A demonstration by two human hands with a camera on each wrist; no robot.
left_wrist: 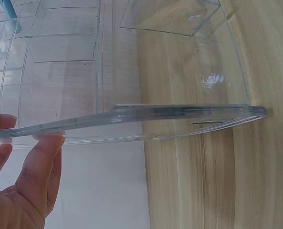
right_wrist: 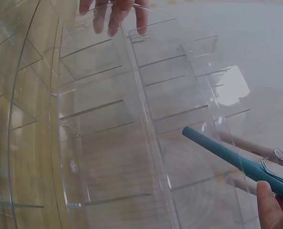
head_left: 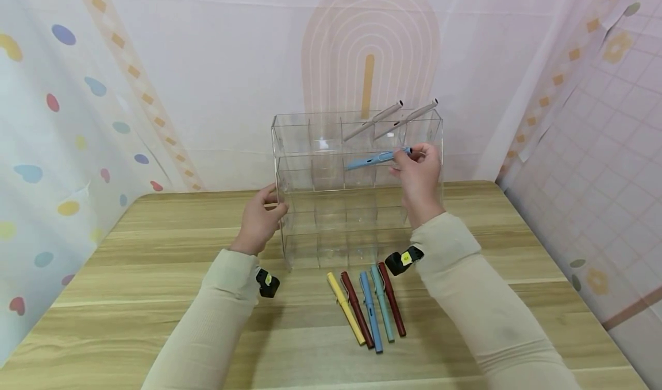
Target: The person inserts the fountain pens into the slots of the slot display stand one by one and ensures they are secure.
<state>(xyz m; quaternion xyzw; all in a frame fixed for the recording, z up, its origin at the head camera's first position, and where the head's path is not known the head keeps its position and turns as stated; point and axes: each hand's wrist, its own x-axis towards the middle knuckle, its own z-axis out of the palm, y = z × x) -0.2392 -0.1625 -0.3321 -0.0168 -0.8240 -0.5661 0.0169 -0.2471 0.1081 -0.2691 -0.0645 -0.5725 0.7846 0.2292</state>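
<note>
A clear tiered pen organizer stands upright on the table. My left hand grips its left side panel; in the left wrist view the thumb and fingers lie on either side of the panel's edge. With its fingertips my right hand pinches a light blue pen near the clip end. The pen is tilted, its other end pointing left and slightly down in front of the second tier from the top. Two pale pens, one left of the other, lean in the top tier.
In front of the organizer several pens lie side by side on the wooden table: a yellow pen, a blue pen, a teal pen and two dark red ones. A patterned cloth hangs behind.
</note>
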